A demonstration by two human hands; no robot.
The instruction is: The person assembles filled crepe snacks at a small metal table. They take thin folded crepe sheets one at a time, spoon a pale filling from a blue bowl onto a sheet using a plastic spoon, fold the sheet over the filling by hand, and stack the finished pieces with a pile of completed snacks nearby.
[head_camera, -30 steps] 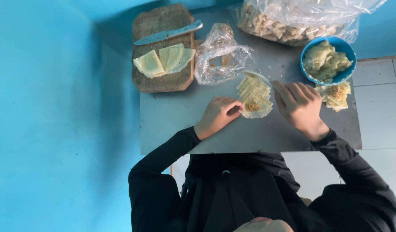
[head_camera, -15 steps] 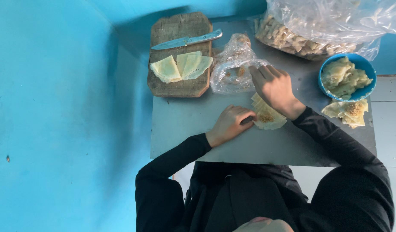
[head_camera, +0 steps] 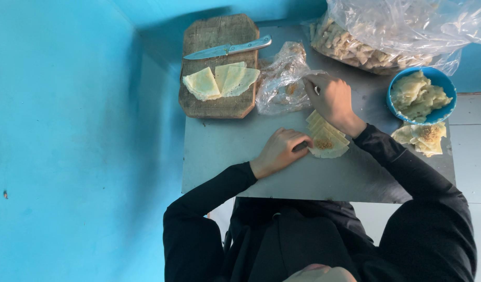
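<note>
A grey metal table [head_camera: 240, 151] stands against blue walls. The left hand [head_camera: 278, 152], fingers curled, pins the filled wrapper [head_camera: 326, 142]; the right hand [head_camera: 332, 97] reaches into the small plastic bag [head_camera: 282, 81], pinching something unseen. Loosened pressure could let the filling spill.

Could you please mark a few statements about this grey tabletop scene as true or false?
1. The metal knife lies on the worn wooden cutting board. True.
2. The right hand rests in the round blue bowl. False: it reaches to the small crumpled clear plastic bag.
3. The left hand touches the pale folded pastry sheet with filling. True.
4. The cutting board is bare. False: pale yellow wedge-shaped pastry pieces lie on it.
5. The blue bowl holds pale dough-like pieces. True.
</note>
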